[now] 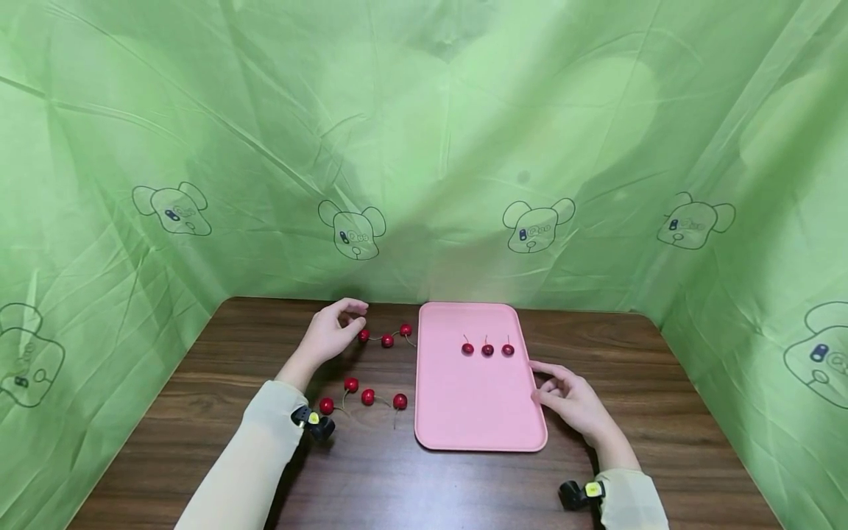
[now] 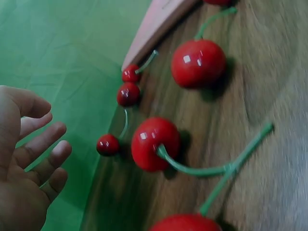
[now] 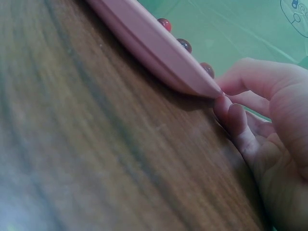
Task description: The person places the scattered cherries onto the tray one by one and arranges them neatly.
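Observation:
My left hand (image 1: 329, 331) hovers at the back left of the table, fingers loosely bent around nothing. Beside it, a row of red cherries (image 1: 387, 341) with green stems lies on the wood; in the left wrist view a small cherry (image 2: 108, 145) is apart from the fingertips (image 2: 60, 149). Three darker cherries (image 1: 487, 350) stand in a row, stems up, on a pink tray (image 1: 473, 412). My right hand (image 1: 573, 400) touches the tray's right edge with thumb and fingers; the right wrist view shows fingertips (image 3: 237, 118) against the rim.
Closer to the front, left of the tray, lie several more red cherries (image 1: 368, 397), some joined by stems. The brown wooden table (image 1: 371, 486) is enclosed by green cloth (image 1: 437, 147) at the back and sides.

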Action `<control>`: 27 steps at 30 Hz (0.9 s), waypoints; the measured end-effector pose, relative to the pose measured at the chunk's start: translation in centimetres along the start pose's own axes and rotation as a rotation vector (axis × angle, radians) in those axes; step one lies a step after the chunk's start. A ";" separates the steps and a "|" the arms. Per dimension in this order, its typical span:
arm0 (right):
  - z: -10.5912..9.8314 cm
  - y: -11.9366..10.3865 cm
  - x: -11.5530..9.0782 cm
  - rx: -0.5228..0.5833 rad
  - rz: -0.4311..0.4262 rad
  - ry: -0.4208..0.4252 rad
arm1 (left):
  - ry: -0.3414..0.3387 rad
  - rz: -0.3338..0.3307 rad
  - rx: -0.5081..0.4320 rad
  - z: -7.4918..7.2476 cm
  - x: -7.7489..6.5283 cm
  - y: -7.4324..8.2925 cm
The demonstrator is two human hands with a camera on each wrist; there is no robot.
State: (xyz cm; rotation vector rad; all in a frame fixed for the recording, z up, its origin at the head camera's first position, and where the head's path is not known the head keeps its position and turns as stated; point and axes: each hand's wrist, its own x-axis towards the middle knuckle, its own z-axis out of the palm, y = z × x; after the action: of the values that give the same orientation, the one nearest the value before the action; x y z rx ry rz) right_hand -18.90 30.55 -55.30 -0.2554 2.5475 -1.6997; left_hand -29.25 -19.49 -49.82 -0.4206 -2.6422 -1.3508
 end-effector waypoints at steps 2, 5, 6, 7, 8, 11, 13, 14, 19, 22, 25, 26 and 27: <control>0.0 0.0 0.0 -0.005 0.004 0.001 | -0.010 -0.010 0.007 -0.1 0.0 -0.4; 0.0 -0.1 -0.1 -0.008 0.012 0.004 | -0.033 -0.025 0.022 -0.1 0.0 -1.1; 0.0 -0.1 -0.1 -0.008 0.015 0.005 | -0.044 -0.031 0.027 0.0 0.0 -1.3; 0.0 -0.1 -0.1 -0.009 0.017 0.005 | -0.059 -0.036 0.032 0.0 0.0 -1.6; 0.0 -0.2 -0.1 -0.007 0.018 0.005 | -0.077 -0.044 0.035 0.0 0.0 -1.8; 0.0 -0.2 -0.1 -0.007 0.013 0.006 | -0.133 -0.061 0.034 0.0 0.1 -2.5; 0.0 -0.3 0.0 -0.010 0.006 0.006 | -0.172 -0.058 0.036 0.0 0.1 -2.8; 0.0 -0.3 0.0 -0.012 0.004 0.007 | -0.190 -0.051 0.039 -0.1 0.0 -2.9; 0.1 -0.3 0.0 -0.013 -0.003 0.004 | -0.258 -0.003 0.073 0.1 0.0 -3.3; 0.0 -0.2 0.0 -0.010 -0.007 0.004 | -0.277 0.020 0.083 0.3 0.1 -3.4; 0.0 -0.1 0.1 -0.004 -0.009 0.003 | -0.291 0.041 0.079 0.3 0.1 -3.4; 0.0 -0.1 0.1 -0.003 -0.008 0.002 | -0.296 0.049 0.076 0.3 0.1 -3.4; 0.0 0.0 0.1 -0.002 -0.006 0.001 | -0.300 0.057 0.077 0.3 0.1 -3.5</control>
State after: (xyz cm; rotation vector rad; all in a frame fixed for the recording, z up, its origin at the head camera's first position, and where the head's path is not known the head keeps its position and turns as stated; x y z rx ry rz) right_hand -18.96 30.55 -55.24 -0.2626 2.5514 -1.7003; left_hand -30.40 -21.14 -52.66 -0.7352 -2.8813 -1.2495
